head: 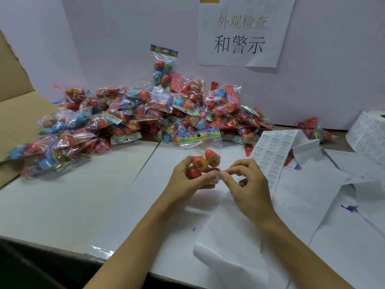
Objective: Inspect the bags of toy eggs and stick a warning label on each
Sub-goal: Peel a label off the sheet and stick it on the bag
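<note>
My left hand [187,180] grips a clear bag of orange toy eggs [205,161] with a colourful header card, held just above the table in the middle of the head view. My right hand [248,180] pinches a small white warning label [217,176] against the bag's lower edge, thumb and forefinger meeting my left thumb. A strip of warning labels [273,155] lies to the right of my hands. A big pile of bagged toy eggs [145,115] covers the back of the table.
A label roll [366,134] stands at the far right, with one more bag [314,130] beside it. Used backing paper [239,236] trails under my right forearm. An open cardboard box [18,97] sits at the left. A paper sign [243,32] hangs on the back wall.
</note>
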A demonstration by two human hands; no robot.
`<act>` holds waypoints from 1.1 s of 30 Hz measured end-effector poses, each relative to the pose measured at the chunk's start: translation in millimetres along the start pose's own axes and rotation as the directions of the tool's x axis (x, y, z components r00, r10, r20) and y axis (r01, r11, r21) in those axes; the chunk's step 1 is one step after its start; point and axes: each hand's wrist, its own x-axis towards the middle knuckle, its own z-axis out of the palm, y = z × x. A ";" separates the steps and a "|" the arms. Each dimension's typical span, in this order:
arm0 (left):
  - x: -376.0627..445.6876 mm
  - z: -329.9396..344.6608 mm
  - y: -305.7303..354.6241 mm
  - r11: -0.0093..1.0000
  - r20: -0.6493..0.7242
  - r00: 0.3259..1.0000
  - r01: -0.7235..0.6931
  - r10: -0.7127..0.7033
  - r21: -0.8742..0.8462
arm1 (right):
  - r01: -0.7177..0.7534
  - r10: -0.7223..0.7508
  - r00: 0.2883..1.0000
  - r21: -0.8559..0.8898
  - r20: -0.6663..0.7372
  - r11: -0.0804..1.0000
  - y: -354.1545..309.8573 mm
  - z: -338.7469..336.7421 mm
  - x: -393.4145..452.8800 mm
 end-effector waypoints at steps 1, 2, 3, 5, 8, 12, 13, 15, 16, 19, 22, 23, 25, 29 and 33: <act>-0.3 0.2 0.0 1.000 0.006 1.000 0.002 -0.002 -0.001 | 0.008 -0.008 1.000 -0.012 -0.005 1.000 0.6 0.0 -0.1; -0.7 0.3 -0.1 1.000 0.011 1.000 0.004 -0.004 -0.004 | 0.016 -0.017 1.000 -0.026 -0.012 1.000 1.1 0.4 -0.5; -1.0 0.2 -0.1 1.000 0.017 1.000 0.004 -0.004 -0.010 | 0.027 -0.028 0.999 -0.043 -0.020 0.999 1.5 1.1 -1.0; -0.9 0.1 0.5 1.000 0.024 1.000 0.005 -0.004 -0.024 | 0.048 -0.052 0.998 -0.087 -0.045 0.995 2.1 2.8 -1.8; 0.2 0.3 0.7 0.999 0.024 0.999 0.025 -0.024 -0.043 | 0.034 -0.048 0.993 -0.133 -0.107 0.991 2.7 2.0 -0.5; 0.8 -0.5 -0.2 0.996 0.039 0.999 0.038 -0.036 -0.075 | -0.083 0.084 0.991 0.016 -0.103 0.996 2.2 0.4 1.1; 0.5 -0.4 -0.1 0.995 0.048 0.998 0.037 -0.033 -0.089 | -0.135 0.140 0.988 0.063 -0.069 0.989 0.9 0.9 0.6; -0.2 -1.0 0.6 0.994 0.062 0.998 0.036 -0.030 -0.104 | -0.215 0.216 0.976 0.110 0.004 0.970 -0.6 2.7 -0.1; -0.1 -1.6 0.7 0.994 0.065 0.997 0.037 -0.031 -0.103 | -0.228 0.227 0.974 0.111 0.022 0.967 -0.5 3.5 -0.4; 0.1 -1.8 -0.5 0.994 0.072 0.997 0.045 -0.038 -0.095 | -0.214 0.213 0.977 0.117 0.019 0.970 -1.2 3.1 -0.3; 0.4 -1.0 -0.6 0.994 0.078 0.996 0.056 -0.048 -0.097 | -0.213 0.213 0.977 0.135 0.011 0.968 -0.6 2.6 0.2; 0.6 -1.0 -0.4 0.992 0.078 0.996 0.062 -0.054 -0.107 | -0.218 0.219 0.976 0.145 0.011 0.965 -0.7 2.1 0.3; 0.8 -1.7 0.1 0.989 0.079 0.995 0.072 -0.062 -0.132 | -0.217 0.217 0.976 0.168 0.022 0.961 -1.9 1.5 0.7; 0.9 -3.1 1.2 0.988 0.059 0.996 0.075 -0.067 -0.137 | -0.169 0.163 0.985 0.131 0.059 0.977 -3.0 1.9 -1.3; 0.9 -2.0 2.6 0.983 0.052 0.995 0.093 -0.086 -0.157 | -0.177 0.167 0.983 0.183 0.071 0.967 -2.4 1.8 -0.7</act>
